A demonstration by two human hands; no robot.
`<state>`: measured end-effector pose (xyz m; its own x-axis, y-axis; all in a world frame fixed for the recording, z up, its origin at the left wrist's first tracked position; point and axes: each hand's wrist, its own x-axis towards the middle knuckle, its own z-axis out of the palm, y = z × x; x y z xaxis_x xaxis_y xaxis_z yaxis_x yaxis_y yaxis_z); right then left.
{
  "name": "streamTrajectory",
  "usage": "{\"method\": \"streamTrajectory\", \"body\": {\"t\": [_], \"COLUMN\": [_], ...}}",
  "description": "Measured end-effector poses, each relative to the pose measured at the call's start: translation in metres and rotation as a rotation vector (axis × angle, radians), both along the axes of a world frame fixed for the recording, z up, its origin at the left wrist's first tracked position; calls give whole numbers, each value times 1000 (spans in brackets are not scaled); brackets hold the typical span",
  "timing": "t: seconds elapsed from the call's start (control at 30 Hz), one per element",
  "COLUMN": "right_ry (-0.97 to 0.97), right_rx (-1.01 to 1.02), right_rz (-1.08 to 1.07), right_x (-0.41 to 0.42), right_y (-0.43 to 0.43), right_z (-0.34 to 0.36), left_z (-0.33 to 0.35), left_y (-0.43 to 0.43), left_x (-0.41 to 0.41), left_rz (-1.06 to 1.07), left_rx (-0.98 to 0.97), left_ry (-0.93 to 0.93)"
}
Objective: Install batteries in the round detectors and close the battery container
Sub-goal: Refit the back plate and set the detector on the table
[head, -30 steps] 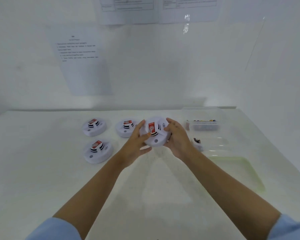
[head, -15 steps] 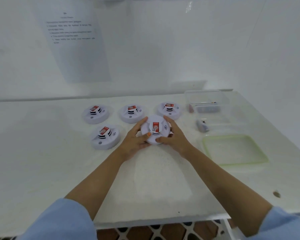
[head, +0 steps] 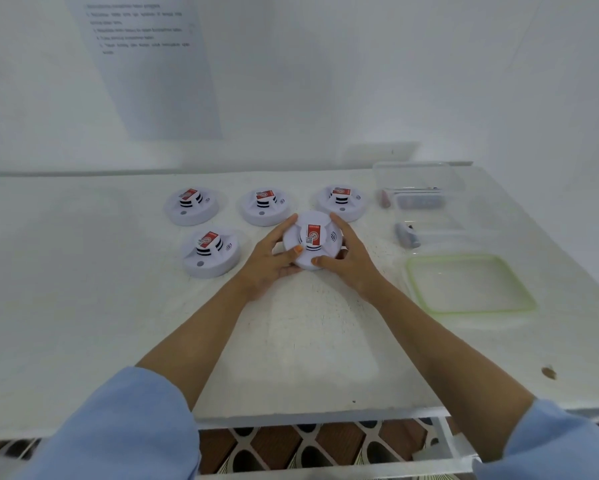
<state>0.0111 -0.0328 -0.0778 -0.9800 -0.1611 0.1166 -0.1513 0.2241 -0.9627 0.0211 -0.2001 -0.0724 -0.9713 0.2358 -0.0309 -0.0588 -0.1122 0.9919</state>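
Observation:
Both my hands grip one round white detector (head: pixel 312 242) with a red label, near the middle of the white table. My left hand (head: pixel 270 263) wraps its left rim, my right hand (head: pixel 351 259) its right rim. Several other detectors rest on the table: three in a back row (head: pixel 191 206) (head: pixel 265 206) (head: pixel 341 201) and one at front left (head: pixel 210 252). At back right stands the clear battery container (head: pixel 417 183) with batteries inside. Its green-edged lid (head: pixel 469 284) lies flat in front. A loose battery (head: pixel 407 235) lies between them.
The white table (head: pixel 83 289) meets a white wall at the back, where a printed sheet (head: pixel 149 64) hangs. The table's front edge runs just below my forearms, with patterned floor showing under it. A dark spot (head: pixel 548 372) marks the table at front right.
My hands brought the detector down and nearer to me, out of the back row toward the table's middle. My view tilted down, so the third back-row detector and the lid show.

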Motion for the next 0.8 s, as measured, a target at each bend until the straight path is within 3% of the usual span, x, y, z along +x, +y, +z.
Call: {"method": "streamTrajectory", "body": {"t": [0.8], "right_ry": [13], "right_rx": [1], "right_rz": [18], "right_x": [-3], "right_y": [2], "right_z": [-5], "left_z": [-1], "left_y": [1], "left_x": [1], "left_rz": [0], "left_rx": [-5], "left_ry": [5]}}
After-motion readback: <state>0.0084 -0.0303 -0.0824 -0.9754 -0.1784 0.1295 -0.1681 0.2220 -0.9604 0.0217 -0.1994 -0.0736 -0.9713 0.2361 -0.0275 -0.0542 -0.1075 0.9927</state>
